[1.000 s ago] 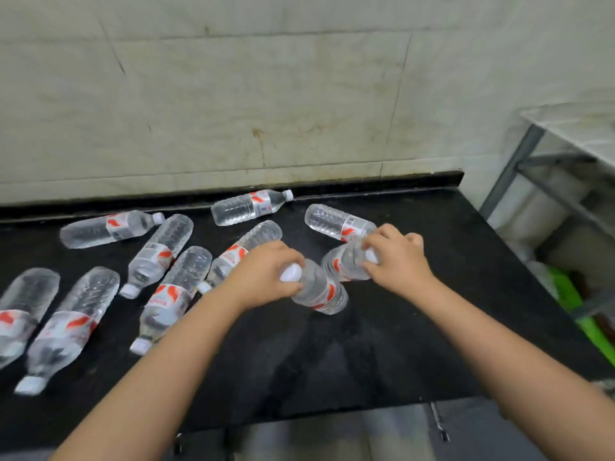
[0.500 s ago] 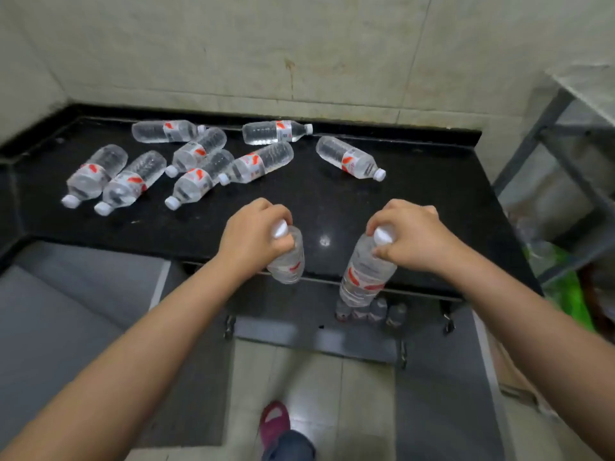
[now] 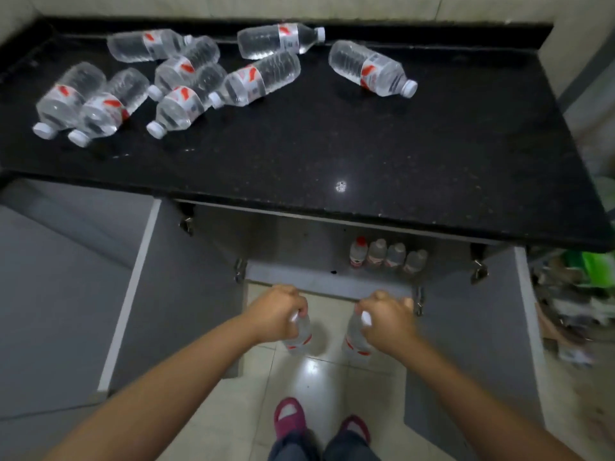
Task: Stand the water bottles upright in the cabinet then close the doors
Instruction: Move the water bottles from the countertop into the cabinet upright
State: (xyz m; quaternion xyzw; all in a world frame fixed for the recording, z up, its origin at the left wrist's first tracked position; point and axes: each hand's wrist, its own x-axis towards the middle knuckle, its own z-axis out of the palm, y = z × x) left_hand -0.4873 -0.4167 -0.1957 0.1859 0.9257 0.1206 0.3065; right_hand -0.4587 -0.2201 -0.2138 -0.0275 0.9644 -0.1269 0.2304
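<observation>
My left hand (image 3: 274, 314) grips one clear water bottle (image 3: 299, 337) by its neck, hanging upright over the floor. A second bottle (image 3: 356, 346) hangs the same way from my right hand (image 3: 387, 319). Both are held just in front of the open cabinet (image 3: 327, 279) under the black counter (image 3: 332, 141). Several bottles (image 3: 386, 256) stand upright in a row at the right of the cabinet shelf. Several more bottles (image 3: 186, 81) lie on their sides on the counter's far left, and one (image 3: 371, 68) lies apart to the right.
The grey left door (image 3: 176, 287) and right door (image 3: 466, 344) stand swung open on either side of my arms. My feet in pink slippers (image 3: 289, 415) are on the tiled floor. Clutter with something green (image 3: 595, 271) sits at the far right.
Both hands have carried their bottles off the counter and down to cabinet height. My view has tilted downward, showing the cabinet interior and floor.
</observation>
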